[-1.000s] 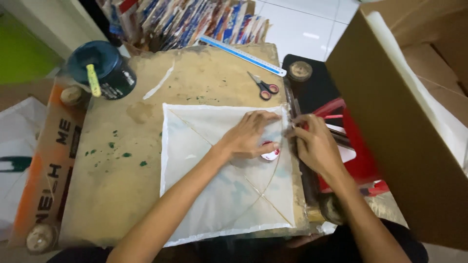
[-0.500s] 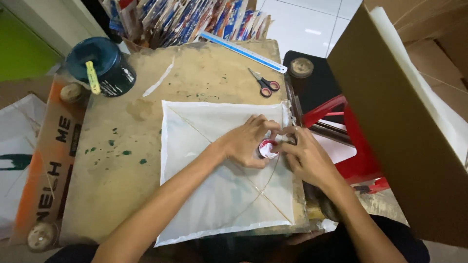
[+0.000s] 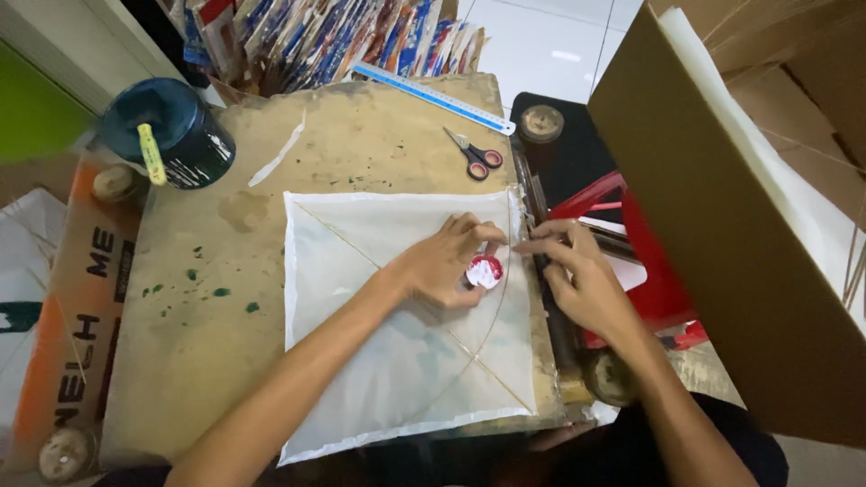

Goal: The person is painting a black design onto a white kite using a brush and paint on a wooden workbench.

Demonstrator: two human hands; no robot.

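- Worn, stained wooden tabletop (image 3: 361, 153) carries a square white paper kite (image 3: 397, 334) braced with thin sticks.
- Left hand (image 3: 442, 266) curls its fingers around a small red-and-white tape roll (image 3: 483, 271) resting on the kite.
- Right hand (image 3: 582, 280) pinches narrowly at the kite's right edge, just beside the roll.
- Red-handled scissors (image 3: 476, 158) and a blue ruler (image 3: 433, 95) lie farther off.

Both forearms are bare, no sleeves, and the hands (image 3: 442, 266) (image 3: 577, 280) wear no gloves, rings or watch.
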